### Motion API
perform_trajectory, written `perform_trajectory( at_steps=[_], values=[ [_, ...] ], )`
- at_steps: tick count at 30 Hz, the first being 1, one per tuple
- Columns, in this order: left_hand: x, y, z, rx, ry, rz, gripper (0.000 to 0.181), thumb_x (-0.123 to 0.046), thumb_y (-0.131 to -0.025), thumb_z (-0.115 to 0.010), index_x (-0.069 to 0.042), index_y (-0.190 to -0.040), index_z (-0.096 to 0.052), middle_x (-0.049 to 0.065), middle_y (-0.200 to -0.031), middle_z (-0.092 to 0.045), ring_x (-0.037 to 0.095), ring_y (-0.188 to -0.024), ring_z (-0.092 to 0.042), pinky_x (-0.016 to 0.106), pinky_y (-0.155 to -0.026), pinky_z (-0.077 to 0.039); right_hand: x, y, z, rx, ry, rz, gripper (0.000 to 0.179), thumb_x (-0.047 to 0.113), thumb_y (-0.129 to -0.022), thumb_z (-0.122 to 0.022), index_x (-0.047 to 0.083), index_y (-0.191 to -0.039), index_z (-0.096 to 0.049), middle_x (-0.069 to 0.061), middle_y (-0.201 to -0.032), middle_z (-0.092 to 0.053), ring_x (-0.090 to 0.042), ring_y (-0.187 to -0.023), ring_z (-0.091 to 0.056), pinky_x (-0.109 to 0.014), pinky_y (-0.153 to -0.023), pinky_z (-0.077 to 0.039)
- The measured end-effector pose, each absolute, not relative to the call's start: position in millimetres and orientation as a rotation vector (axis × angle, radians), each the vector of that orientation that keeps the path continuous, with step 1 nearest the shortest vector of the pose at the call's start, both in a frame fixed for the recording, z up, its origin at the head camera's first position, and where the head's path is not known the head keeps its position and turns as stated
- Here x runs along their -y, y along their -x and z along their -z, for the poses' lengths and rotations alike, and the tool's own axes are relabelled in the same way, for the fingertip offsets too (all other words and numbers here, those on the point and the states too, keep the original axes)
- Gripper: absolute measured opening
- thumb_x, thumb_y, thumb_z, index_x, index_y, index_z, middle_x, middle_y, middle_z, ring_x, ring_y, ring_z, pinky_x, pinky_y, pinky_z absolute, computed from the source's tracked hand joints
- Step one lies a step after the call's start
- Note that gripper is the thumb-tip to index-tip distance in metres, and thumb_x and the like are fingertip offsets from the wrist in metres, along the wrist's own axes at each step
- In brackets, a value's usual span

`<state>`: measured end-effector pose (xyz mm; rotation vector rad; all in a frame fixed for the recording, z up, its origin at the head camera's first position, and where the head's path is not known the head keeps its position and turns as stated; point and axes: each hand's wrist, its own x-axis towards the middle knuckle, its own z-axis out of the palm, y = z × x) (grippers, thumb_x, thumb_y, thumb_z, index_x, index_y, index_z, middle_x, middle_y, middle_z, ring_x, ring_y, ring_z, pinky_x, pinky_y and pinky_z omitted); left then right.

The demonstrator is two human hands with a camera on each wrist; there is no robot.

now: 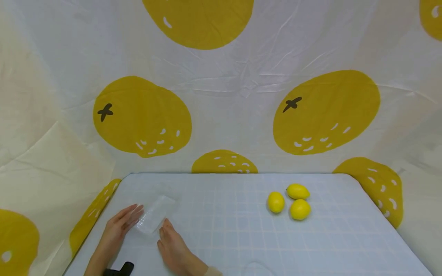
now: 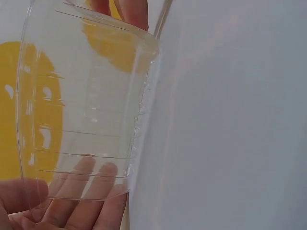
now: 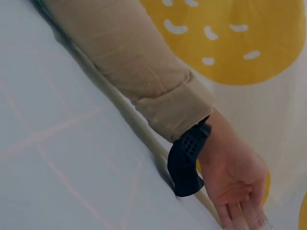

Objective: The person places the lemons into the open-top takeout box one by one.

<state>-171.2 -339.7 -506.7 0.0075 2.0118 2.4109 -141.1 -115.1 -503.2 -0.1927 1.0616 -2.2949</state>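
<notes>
A clear plastic container (image 1: 155, 214) is held between both hands over the left part of the table. My left hand (image 1: 115, 228) grips its left end. In the left wrist view the thumb (image 2: 24, 195) lies at the rim of the container (image 2: 91, 110), with the fingers seen through the plastic on its other side. My right hand (image 1: 174, 245) holds the right end with bent fingers. Two fingertips (image 2: 134, 12) show at the container's far end in the left wrist view. The container's walls are ribbed, and nothing shows inside it.
Three yellow lemons, one in front (image 1: 300, 209), one at the left (image 1: 276, 202) and one behind (image 1: 298, 191), lie grouped on the right half of the table (image 1: 221, 237). A fruit-printed curtain (image 1: 231, 119) stands behind. A black wrist device (image 1: 121, 269) is at the left forearm.
</notes>
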Motion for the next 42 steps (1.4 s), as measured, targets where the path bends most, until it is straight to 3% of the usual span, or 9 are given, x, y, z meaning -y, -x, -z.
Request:
perform_trajectory(
  at_steps=[8, 23, 28, 35, 42],
  values=[
    [326, 167, 509, -2.072, -0.156, -2.374, 0.046, -0.015, -0.108, -0.040, 0.015, -0.143, -0.035, -0.004, -0.125, -0.066, 0.010, -0.114, -0.063, 0.022, -0.093, -0.050, 98, 140, 503, -1.066, 0.187, 2.309, 0.080, 0.039, -0.105, -0.036, -0.003, -0.154, 0.011, -0.032, -0.156, 0.015, -0.045, -0.144, 0.016, -0.056, -0.116, 0.007],
    [292, 160, 501, -2.124, 0.102, -2.223, 0.056, -0.028, -0.107, -0.046, 0.007, -0.149, -0.032, -0.005, -0.133, -0.061, 0.005, -0.118, -0.059, 0.019, -0.095, -0.047, 63, 135, 497, -1.147, 0.220, 2.234, 0.081, 0.041, -0.106, -0.032, -0.007, -0.151, 0.016, -0.030, -0.157, 0.018, -0.046, -0.144, 0.018, -0.058, -0.115, 0.008],
    [282, 155, 505, -2.125, -0.026, -2.262, 0.053, -0.021, -0.107, -0.045, 0.013, -0.146, -0.031, 0.000, -0.134, -0.061, 0.008, -0.119, -0.059, 0.020, -0.095, -0.048, 57, 134, 499, -1.321, 0.230, 2.213, 0.079, 0.024, -0.104, -0.044, -0.008, -0.152, 0.009, -0.030, -0.159, 0.009, -0.046, -0.145, 0.012, -0.059, -0.115, 0.006],
    [265, 150, 506, -2.150, -0.013, -2.273, 0.052, -0.018, -0.107, -0.046, 0.014, -0.145, -0.033, -0.006, -0.127, -0.064, 0.007, -0.115, -0.061, 0.020, -0.092, -0.049, 49, 127, 495, -1.722, 0.243, 2.078, 0.076, 0.008, -0.100, -0.049, -0.017, -0.149, 0.003, -0.038, -0.155, 0.003, -0.053, -0.143, -0.001, -0.062, -0.114, -0.008],
    [248, 144, 503, -2.183, 0.073, -2.228, 0.050, -0.018, -0.106, -0.046, 0.009, -0.146, -0.036, 0.014, -0.141, -0.051, 0.003, -0.115, -0.059, 0.018, -0.093, -0.048, 34, 124, 492, -1.922, 0.339, 2.077, 0.064, 0.001, -0.099, -0.045, -0.021, -0.147, -0.009, -0.040, -0.153, -0.015, -0.051, -0.142, -0.015, -0.060, -0.113, -0.017]
  ],
)
